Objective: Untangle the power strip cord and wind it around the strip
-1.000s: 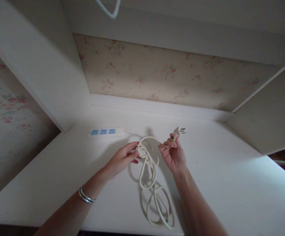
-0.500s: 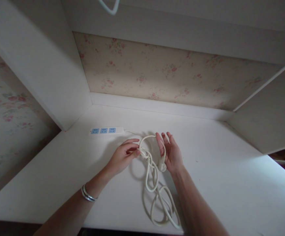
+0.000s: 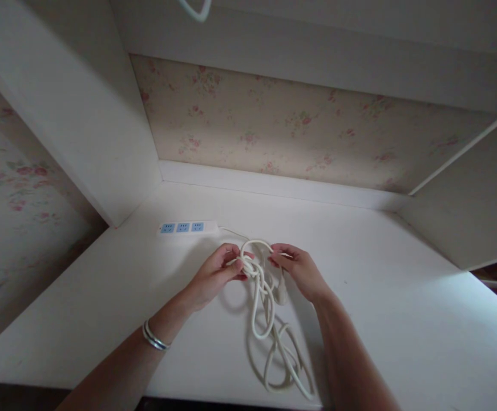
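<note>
A tangled white power cord (image 3: 269,331) hangs in loops from my two hands down onto the white desk (image 3: 402,319). My left hand (image 3: 214,274) pinches the knotted part of the cord. My right hand (image 3: 299,271) has its fingers closed on the loop just right of the knot. The plug (image 3: 280,292) dangles below my right hand. The cord runs back to a white power strip (image 3: 187,228) with blue sockets, lying flat near the left panel. A silver bracelet (image 3: 154,339) sits on my left wrist.
The desk sits in an alcove with floral wallpaper (image 3: 295,125) at the back, a white side panel (image 3: 81,114) at left and another (image 3: 466,211) at right. A white hanger tip (image 3: 194,10) hangs overhead.
My right hand let the plug drop, turned over and closed on the loop beside the knot. The left hand kept its pinch on the knot.
</note>
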Available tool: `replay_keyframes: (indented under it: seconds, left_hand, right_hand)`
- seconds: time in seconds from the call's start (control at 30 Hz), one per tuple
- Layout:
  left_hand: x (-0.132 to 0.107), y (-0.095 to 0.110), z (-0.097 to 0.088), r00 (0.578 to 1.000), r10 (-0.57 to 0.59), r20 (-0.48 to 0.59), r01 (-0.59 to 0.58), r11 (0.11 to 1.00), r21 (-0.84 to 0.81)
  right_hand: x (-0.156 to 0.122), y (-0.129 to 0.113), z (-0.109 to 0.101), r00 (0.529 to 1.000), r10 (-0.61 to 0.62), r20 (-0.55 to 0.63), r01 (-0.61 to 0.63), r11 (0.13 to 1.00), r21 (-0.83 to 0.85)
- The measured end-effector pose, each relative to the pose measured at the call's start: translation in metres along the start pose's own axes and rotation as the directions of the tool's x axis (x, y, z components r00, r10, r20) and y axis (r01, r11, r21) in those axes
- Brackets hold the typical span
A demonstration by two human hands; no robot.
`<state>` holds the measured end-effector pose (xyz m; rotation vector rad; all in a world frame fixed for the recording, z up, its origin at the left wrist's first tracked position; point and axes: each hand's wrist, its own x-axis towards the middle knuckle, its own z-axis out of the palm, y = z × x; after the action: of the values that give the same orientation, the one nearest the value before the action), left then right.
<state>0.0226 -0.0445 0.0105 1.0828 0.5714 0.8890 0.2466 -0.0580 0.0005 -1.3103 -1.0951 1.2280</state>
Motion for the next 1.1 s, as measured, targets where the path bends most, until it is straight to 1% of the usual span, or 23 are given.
replay_keyframes:
  seconds: [0.03, 0.1, 0.17, 0.23, 0.27, 0.33, 0.4, 0.43, 0.47, 0.53, 0.6, 0.7, 0.77, 0.83, 0.93, 1.0, 1.1]
  left_hand:
    - [0.0, 0.0, 0.0, 1.0, 0.001, -0.006, -0.002, 1.0, -0.015]
    - [0.0, 0.0, 0.0, 1.0, 0.001, -0.014, -0.001, 0.999, -0.035]
    - [0.001, 0.001, 0.001, 1.0, 0.0, -0.018, 0.0, 1.0, -0.009]
    - [0.001, 0.002, 0.0, 1.0, -0.004, -0.016, 0.005, 0.998, 0.058]
    - [0.002, 0.002, 0.0, 1.0, -0.01, -0.011, 0.011, 0.996, 0.091]
    - [0.002, 0.003, 0.0, 0.999, -0.033, 0.002, 0.032, 0.991, 0.132]
    - [0.002, 0.003, -0.001, 0.999, -0.049, 0.012, 0.047, 0.988, 0.148]
    - [0.001, 0.003, -0.001, 0.999, -0.05, 0.015, 0.047, 0.986, 0.157]
    - [0.001, 0.003, -0.002, 0.999, -0.046, 0.017, 0.043, 0.985, 0.167]
    - [0.002, 0.001, -0.003, 0.999, -0.034, 0.023, 0.029, 0.982, 0.185]
    - [0.002, 0.0, -0.004, 1.0, -0.017, 0.025, 0.011, 0.98, 0.2]
    - [0.003, -0.002, -0.004, 1.0, 0.011, 0.025, -0.017, 0.973, 0.23]
    - [0.004, -0.002, -0.004, 0.999, 0.021, 0.035, -0.029, 0.968, 0.248]
    - [0.004, -0.002, -0.003, 0.999, 0.023, 0.047, -0.035, 0.965, 0.259]
    - [0.004, -0.003, -0.003, 0.998, 0.012, 0.054, -0.026, 0.964, 0.265]
    - [0.005, -0.003, -0.003, 0.998, -0.004, 0.059, -0.013, 0.962, 0.271]
    - [0.006, -0.003, -0.003, 0.996, -0.027, 0.081, 0.004, 0.96, 0.281]
  right_hand:
    - [0.0, 0.001, -0.002, 0.999, -0.034, 0.021, 0.036, 0.988, -0.151]
    - [0.001, 0.004, -0.004, 0.995, -0.096, 0.034, 0.101, 0.903, -0.418]
    - [0.002, 0.005, -0.006, 0.99, -0.139, -0.026, 0.097, 0.799, -0.593]
    - [0.003, 0.006, -0.007, 0.974, -0.19, -0.125, 0.05, 0.713, -0.699]
    - [0.003, 0.006, -0.007, 0.956, -0.242, -0.166, 0.043, 0.675, -0.737]
    - [0.004, 0.007, -0.005, 0.899, -0.387, -0.206, 0.071, 0.593, -0.802]
    - [0.005, 0.008, -0.003, 0.846, -0.5, -0.182, 0.136, 0.534, -0.835]
    - [0.006, 0.01, -0.001, 0.836, -0.53, -0.143, 0.181, 0.512, -0.84]
    - [0.007, 0.012, 0.0, 0.836, -0.542, -0.09, 0.225, 0.488, -0.843]
    - [0.008, 0.016, 0.002, 0.846, -0.533, 0.023, 0.293, 0.428, -0.855]
    - [0.008, 0.019, 0.005, 0.867, -0.493, 0.072, 0.284, 0.37, -0.884]
    - [0.003, 0.014, 0.004, 0.917, -0.398, 0.034, 0.163, 0.295, -0.941]
    - [-0.002, 0.006, 0.001, 0.941, -0.338, -0.001, 0.075, 0.213, -0.974]
    - [-0.006, -0.002, -0.004, 0.959, -0.284, -0.01, 0.027, 0.126, -0.992]
    - [-0.01, -0.009, -0.008, 0.987, -0.157, 0.045, 0.051, 0.039, -0.998]
    - [-0.011, -0.01, -0.008, 0.994, -0.087, 0.071, 0.069, -0.019, -0.997]
    - [-0.01, -0.007, -0.004, 0.994, -0.095, 0.062, 0.053, -0.093, -0.994]
